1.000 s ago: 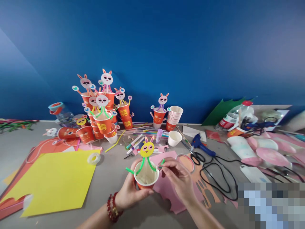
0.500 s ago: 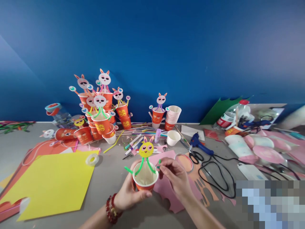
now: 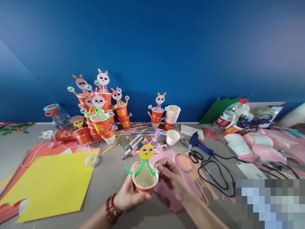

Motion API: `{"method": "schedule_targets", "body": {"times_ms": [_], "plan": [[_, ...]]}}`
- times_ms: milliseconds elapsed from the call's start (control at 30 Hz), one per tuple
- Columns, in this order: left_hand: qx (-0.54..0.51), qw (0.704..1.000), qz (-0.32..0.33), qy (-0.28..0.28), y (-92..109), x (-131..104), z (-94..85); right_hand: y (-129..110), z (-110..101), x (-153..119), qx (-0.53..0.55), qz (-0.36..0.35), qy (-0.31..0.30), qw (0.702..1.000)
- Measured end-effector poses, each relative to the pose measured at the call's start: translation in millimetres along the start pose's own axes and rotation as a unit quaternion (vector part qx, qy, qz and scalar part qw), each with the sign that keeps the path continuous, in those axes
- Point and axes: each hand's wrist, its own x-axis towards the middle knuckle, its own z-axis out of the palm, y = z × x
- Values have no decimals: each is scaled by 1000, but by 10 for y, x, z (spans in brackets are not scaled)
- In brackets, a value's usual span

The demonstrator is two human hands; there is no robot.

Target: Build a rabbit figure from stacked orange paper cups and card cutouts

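My left hand (image 3: 130,194) is wrapped round a red paper cup (image 3: 145,184) with a white inside, holding it mouth up. A yellow rabbit face (image 3: 146,151) with pink ears stands above the cup on a thin stick. Two green pipe cleaners (image 3: 138,169) hang down from it to the rim, and another green piece (image 3: 128,170) sticks out at the cup's left. Against the right side of the rim, my right hand (image 3: 172,176) is closed in a pinch on a small paper piece (image 3: 157,167) with a bit of green. Its full shape is hidden by the fingers.
Finished rabbit cups (image 3: 99,121) are stacked at the back left, and a stack of cups (image 3: 172,114) stands right of centre. Yellow paper (image 3: 54,184) lies on the left. Scissors (image 3: 195,156), a blue glue gun (image 3: 200,144) and its black cord lie on the right.
My right hand has shifted slightly left, bringing the small piece closer to the cup's rim. The left hand still holds the cup in nearly the same place.
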Motion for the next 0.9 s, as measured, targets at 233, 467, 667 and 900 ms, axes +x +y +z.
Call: {"method": "schedule_targets", "body": {"times_ms": [233,467,667,900], "plan": [[14,999,10,29,-17,8,33,22,-2,-14,-75,-97,20,992],[32,999,12,17,24,19,48,5,77,-71,-186,-141,34,972],[72,997,28,18,-67,-1,5,43,56,-35,-178,-112,47,977],[82,994,73,3,-72,12,14,39,72,-30,-181,-108,58,976]]}}
